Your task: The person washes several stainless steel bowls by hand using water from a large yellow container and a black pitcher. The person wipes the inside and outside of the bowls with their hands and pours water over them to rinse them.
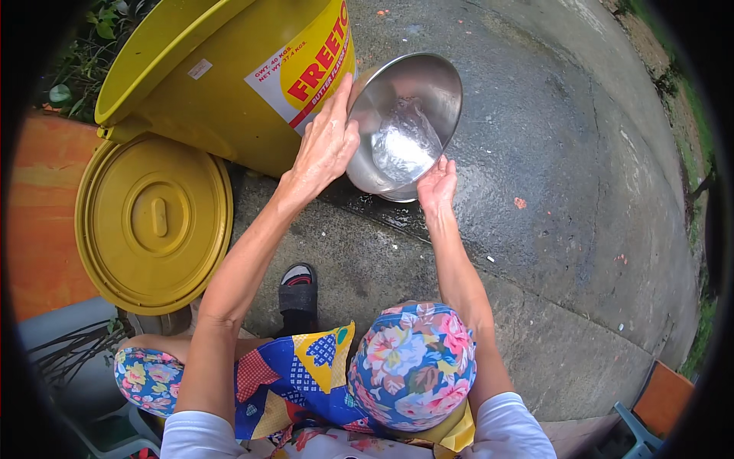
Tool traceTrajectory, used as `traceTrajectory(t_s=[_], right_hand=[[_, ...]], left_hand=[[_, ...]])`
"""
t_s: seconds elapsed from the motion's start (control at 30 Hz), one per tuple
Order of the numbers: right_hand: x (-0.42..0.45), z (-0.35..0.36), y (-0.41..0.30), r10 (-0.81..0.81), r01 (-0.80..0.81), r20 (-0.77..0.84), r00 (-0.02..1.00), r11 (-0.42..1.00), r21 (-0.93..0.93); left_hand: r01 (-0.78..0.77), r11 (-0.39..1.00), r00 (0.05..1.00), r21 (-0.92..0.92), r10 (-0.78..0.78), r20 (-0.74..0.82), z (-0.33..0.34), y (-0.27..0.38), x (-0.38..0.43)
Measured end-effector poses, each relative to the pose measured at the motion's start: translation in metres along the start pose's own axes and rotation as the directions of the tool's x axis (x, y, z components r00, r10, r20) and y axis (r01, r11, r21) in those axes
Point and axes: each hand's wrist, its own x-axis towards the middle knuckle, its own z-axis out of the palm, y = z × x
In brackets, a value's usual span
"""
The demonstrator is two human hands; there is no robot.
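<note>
A round stainless steel bowl (444,80) is tilted on its side between my hands, with clear water in it. My left hand (327,137) lies along its left rim, fingers pointing up, close to the label of a large yellow plastic drum (229,109). At the lower right of the bowl, my right hand (438,181) supports the rim with its fingers and thumb. Part of another metal rim (398,196) shows beneath the bowl; most of it is hidden. The skin of my left hand looks wet.
A round yellow lid (157,224) leans at the left by an orange surface (49,218). Wet concrete ground (533,155) with small orange bits spreads to the right. My knees, in floral cloth (413,367), and a sandalled foot (298,290) are below. Plants grow at the upper left.
</note>
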Motion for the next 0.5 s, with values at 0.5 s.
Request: traceTrajectory(t_s=[0.5], right_hand=[[-0.034,0.017,-0.041,0.01,0.029,0.204,0.979,0.982,-0.187]], left_hand=[[0.867,0.033,0.416,-0.497,-0.596,0.687,0.052,-0.016,-0.026]])
